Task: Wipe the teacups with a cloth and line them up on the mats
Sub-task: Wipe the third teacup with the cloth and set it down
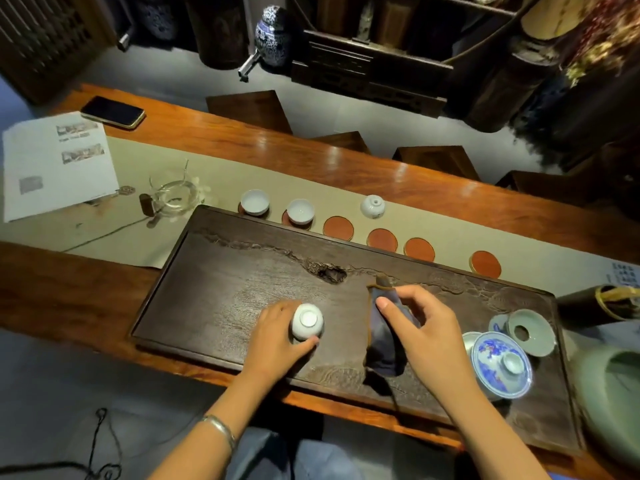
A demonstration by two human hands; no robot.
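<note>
your left hand (277, 344) grips a white teacup (307, 322) held upside down, foot ring up, fingers and thumb curled round its wall, over the near middle of the dark wooden tea tray (214, 271). your right hand (427, 329) pinches a dark blue cloth (384, 341) between thumb and forefinger; the cloth hangs in a folded drape, its lower end on the tray surface near the tray's near edge. cup and cloth are apart, with bare tray between them.

the tray's left half is bare, grained wood with a carved ridge and a dark hollow (332, 273) near its middle. at the tray's right end stand a blue-and-white lidded bowl (498, 365) and a pale green strainer (530, 332), close to your right forearm.

just beyond the tray's far edge, on the beige runner (242, 174), runs a row of round red mats. two white cups (255, 201) (300, 211) sit upright on the two leftmost mats. four mats (338, 228) (382, 240) (419, 249) (485, 265) lie bare. a third cup (373, 206) stands inverted on the runner, beyond the bare mats and off them.

left of the tray's far left corner stands a clear glass vessel (175, 197). paper (55, 164) and a phone (112, 111) lie at the table's far left.
</note>
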